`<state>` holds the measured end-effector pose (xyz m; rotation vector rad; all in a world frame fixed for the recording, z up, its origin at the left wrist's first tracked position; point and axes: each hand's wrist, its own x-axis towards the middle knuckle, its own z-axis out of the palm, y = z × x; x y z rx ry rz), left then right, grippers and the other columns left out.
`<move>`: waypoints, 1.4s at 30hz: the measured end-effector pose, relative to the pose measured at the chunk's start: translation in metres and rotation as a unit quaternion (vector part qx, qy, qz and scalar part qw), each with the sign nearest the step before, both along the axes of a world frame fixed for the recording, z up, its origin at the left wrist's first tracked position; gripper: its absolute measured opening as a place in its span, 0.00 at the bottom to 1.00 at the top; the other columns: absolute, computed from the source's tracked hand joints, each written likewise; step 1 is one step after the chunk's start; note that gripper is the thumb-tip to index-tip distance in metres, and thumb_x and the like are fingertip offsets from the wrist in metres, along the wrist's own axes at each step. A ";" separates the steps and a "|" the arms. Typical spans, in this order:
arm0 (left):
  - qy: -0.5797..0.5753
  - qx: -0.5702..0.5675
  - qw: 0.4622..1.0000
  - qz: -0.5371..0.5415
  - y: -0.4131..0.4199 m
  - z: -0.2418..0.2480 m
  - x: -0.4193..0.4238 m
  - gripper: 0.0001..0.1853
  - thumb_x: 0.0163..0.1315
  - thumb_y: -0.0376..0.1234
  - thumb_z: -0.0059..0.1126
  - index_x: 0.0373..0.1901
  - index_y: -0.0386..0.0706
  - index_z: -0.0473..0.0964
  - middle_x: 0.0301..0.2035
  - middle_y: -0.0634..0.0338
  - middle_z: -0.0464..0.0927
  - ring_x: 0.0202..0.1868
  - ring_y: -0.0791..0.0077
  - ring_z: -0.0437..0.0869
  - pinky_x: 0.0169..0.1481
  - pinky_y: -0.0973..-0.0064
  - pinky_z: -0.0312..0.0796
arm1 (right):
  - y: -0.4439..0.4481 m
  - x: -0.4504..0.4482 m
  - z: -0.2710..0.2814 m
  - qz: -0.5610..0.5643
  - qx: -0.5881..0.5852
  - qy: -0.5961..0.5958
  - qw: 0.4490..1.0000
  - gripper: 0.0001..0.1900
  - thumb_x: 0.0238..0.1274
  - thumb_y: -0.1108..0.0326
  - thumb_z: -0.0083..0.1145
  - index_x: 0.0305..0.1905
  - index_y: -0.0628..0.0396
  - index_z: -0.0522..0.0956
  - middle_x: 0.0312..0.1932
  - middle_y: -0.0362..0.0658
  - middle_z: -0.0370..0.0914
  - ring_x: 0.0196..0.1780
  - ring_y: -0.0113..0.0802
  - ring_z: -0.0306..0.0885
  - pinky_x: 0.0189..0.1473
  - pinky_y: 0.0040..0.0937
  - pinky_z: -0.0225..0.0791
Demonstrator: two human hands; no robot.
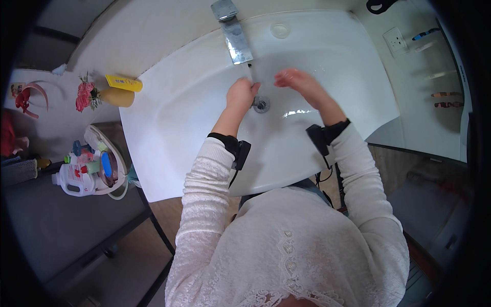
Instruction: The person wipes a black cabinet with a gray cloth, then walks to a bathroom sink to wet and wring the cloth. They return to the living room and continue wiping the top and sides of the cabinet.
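Observation:
My left hand (241, 93) is under the chrome faucet (236, 40), its fingers curled and thumb alongside. What appears to be a thin stream of water (248, 71) falls from the spout onto it. Just beyond its thumb lies the sink drain (262, 104), with a small grey metal part beside it. Whether those fingers hold anything is hidden. My right hand (299, 82) hovers over the right side of the white washbasin (172, 126), wet and holding nothing, its fingers loosely extended toward the left hand.
A clear round dish (280, 30) sits on the basin's back ledge. To the left are a yellow tube (124, 83), pink flowers (85, 94) in a tan vase (118, 98), and a basket (122, 169) of bottles. A wall socket (396, 41) is at right.

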<state>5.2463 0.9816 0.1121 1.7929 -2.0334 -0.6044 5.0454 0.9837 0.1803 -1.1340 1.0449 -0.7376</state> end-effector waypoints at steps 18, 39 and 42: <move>0.682 0.334 0.598 0.257 0.015 -0.024 0.005 0.19 0.63 0.49 0.43 0.44 0.45 0.69 0.39 0.60 0.74 0.38 0.73 0.76 0.37 0.74 0.71 | -0.001 0.101 -0.095 -0.160 -0.050 0.147 0.975 0.19 0.60 0.51 0.46 0.34 0.60 0.75 0.31 0.47 0.75 0.35 0.37 0.73 0.38 0.36 0.66; 0.764 0.388 0.463 0.228 0.022 -0.014 -0.014 0.21 0.64 0.48 0.38 0.50 0.45 0.66 0.48 0.59 0.72 0.48 0.63 0.73 0.55 0.61 0.65 | -0.005 0.110 -0.099 -0.106 -0.084 0.289 0.948 0.22 0.61 0.54 0.40 0.49 0.63 0.68 0.45 0.59 0.72 0.49 0.53 0.69 0.49 0.40 0.63; 0.765 0.403 0.434 0.252 0.022 -0.013 -0.013 0.20 0.65 0.47 0.37 0.50 0.45 0.66 0.49 0.60 0.71 0.50 0.63 0.72 0.58 0.61 0.62 | 0.018 0.127 -0.096 -0.069 0.027 0.187 0.980 0.25 0.58 0.54 0.40 0.53 0.64 0.65 0.52 0.60 0.67 0.58 0.52 0.63 0.57 0.40 0.57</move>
